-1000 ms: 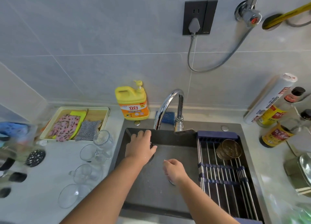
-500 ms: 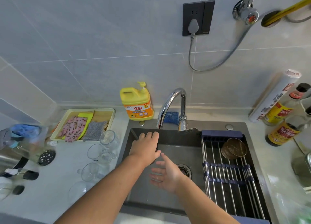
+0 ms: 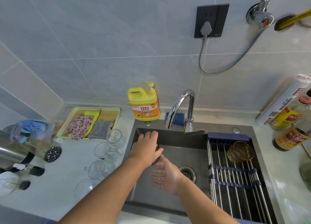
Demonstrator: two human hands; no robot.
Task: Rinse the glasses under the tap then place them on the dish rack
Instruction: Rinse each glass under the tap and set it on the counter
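Standing on the counter just left of the sink [image 3: 176,138], the glasses [image 3: 102,151] are clear and hard to count. I make out four, and the one nearest the sink's front corner is little more than a faint rim. None of them is in my hands.

My left hand [image 3: 146,148] hangs palm down over the back left of the sink, and it hides most of a small dark thing [image 3: 156,159] under the thumb side. I cannot tell what that thing is, nor whether my fingers grip it. My right hand [image 3: 165,175] is over the middle of the sink beside the drain [image 3: 187,173], with its wet fingers straight and spread and holding nothing.

The tap [image 3: 181,104] curves over the sink's back edge, half hiding a blue scourer [image 3: 176,118]. The dish rack [image 3: 227,181] spans the right part of the sink and is cut off at the bottom of the view. A coppery bowl [image 3: 239,151] rests tilted at its far end.

Behind the sink's back left corner stands a yellow detergent bottle [image 3: 144,104] whose orange label reads 立白; the smaller print is too fine to read. Further left of the sink is a tray [image 3: 94,108] holding patterned cloths, and beyond it blurred steel and blue shapes I cannot name.

Right of the sink stand sauce bottles [image 3: 289,138] with red and yellow labels and a white roll [image 3: 284,99]. Their writing is smeared and partly cut off. High on the wall above the sink, a dark socket [image 3: 211,20] carries a grey plug.
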